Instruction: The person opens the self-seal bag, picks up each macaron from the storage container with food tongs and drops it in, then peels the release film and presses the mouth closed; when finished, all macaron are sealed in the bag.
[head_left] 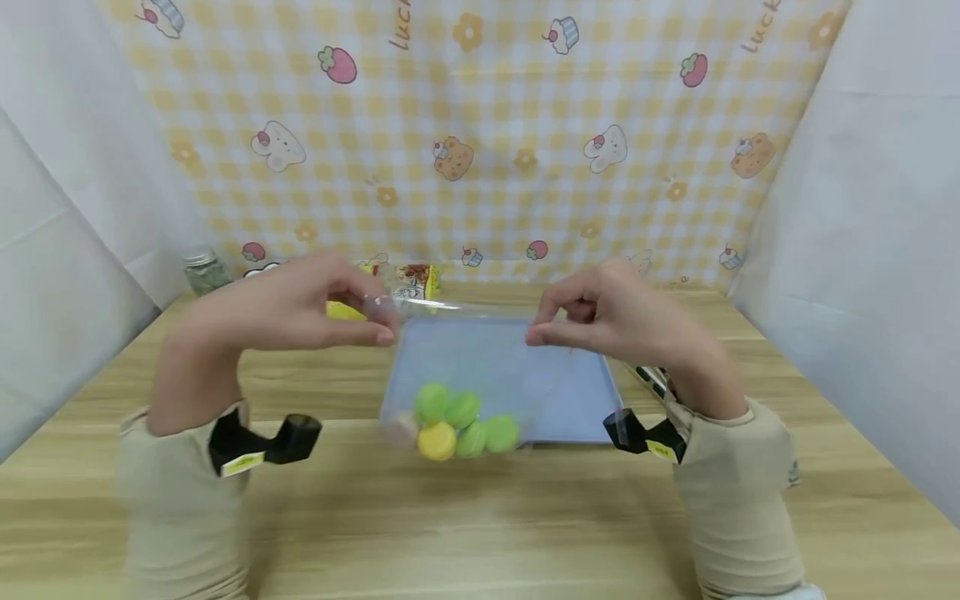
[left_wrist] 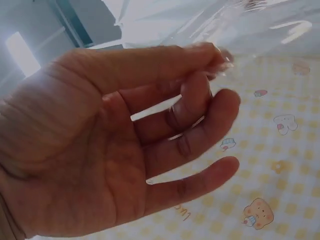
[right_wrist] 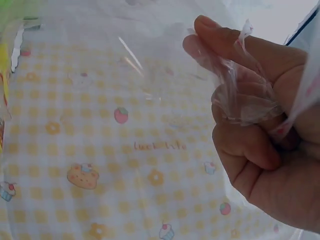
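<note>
A clear plastic bag (head_left: 442, 307) hangs stretched between both hands. At its bottom lie several round macarons, green ones (head_left: 462, 410), a yellow one (head_left: 437, 441) and a pale one at the left, slightly blurred. My left hand (head_left: 300, 304) pinches the bag's upper left corner between thumb and index finger; in the left wrist view the other fingers are loosely bent. Opposite it, my right hand (head_left: 618, 317) pinches the upper right side. The right wrist view shows crumpled clear film (right_wrist: 245, 100) across that hand's fingers.
Behind and below the bag, a light blue tray (head_left: 577, 417) lies on the wooden table (head_left: 465, 533). A lidded jar (head_left: 206, 271) stands at the back left, near a yellow snack packet (head_left: 418, 282). A dark striped object (head_left: 651, 382) lies partly behind the right wrist.
</note>
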